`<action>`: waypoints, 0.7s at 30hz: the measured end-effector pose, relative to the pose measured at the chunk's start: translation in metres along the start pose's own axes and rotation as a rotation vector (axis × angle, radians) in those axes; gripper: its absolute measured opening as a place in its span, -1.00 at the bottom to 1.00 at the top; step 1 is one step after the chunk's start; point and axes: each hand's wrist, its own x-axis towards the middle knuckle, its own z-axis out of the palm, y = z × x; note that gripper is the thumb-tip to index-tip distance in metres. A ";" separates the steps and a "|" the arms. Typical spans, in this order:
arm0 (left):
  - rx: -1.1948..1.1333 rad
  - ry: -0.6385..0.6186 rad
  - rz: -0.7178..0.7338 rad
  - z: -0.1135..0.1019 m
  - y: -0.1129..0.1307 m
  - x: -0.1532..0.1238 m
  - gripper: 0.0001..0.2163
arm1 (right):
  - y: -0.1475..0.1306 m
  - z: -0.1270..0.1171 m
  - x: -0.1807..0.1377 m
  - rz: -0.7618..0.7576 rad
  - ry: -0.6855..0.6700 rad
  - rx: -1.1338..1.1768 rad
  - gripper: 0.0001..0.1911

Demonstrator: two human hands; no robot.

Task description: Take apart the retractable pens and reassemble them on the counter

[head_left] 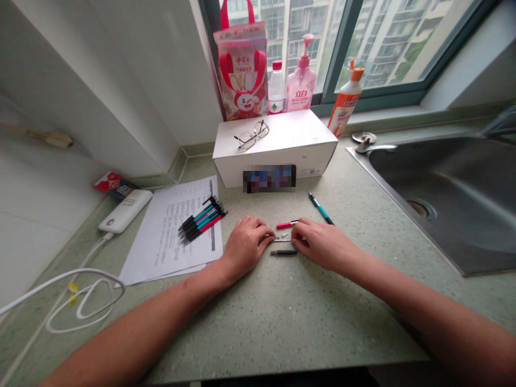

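Over the counter, my left hand [250, 240] is closed, with thumb and fingertips pinching the left end of a thin, pale pen refill [282, 240]. My right hand [318, 244] pinches its other end, fingers curled. Just beyond the refill lies a red pen barrel [285, 225], its right end hidden behind my right hand. Closer to me is a black pen part [283, 252], close under the right fingertips. Small bits by the refill are too tiny to name. A teal and black pen [321, 208] rests past my right hand.
Several pens [202, 220] lie on printed sheets [161, 236] at left, beside a white power bank [126, 210] with a looped cable [84, 274]. Glasses [253, 135] sit on a white box [278, 156] at the back. Bottles stand behind it; a sink [443, 204] is at right.
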 end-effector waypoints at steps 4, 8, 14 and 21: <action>0.008 0.007 -0.004 -0.004 -0.003 -0.002 -0.91 | 0.005 -0.001 0.000 0.006 -0.008 -0.021 -0.79; 0.008 0.007 -0.002 -0.006 -0.005 -0.004 -0.91 | 0.009 0.000 -0.001 0.004 -0.005 -0.003 -0.79; 0.004 -0.007 -0.004 -0.005 -0.001 -0.004 -0.93 | 0.004 0.004 0.001 -0.018 0.013 -0.010 -0.77; 0.033 -0.007 0.059 -0.002 0.004 -0.004 -0.90 | -0.004 0.012 0.003 -0.063 0.061 0.019 -0.74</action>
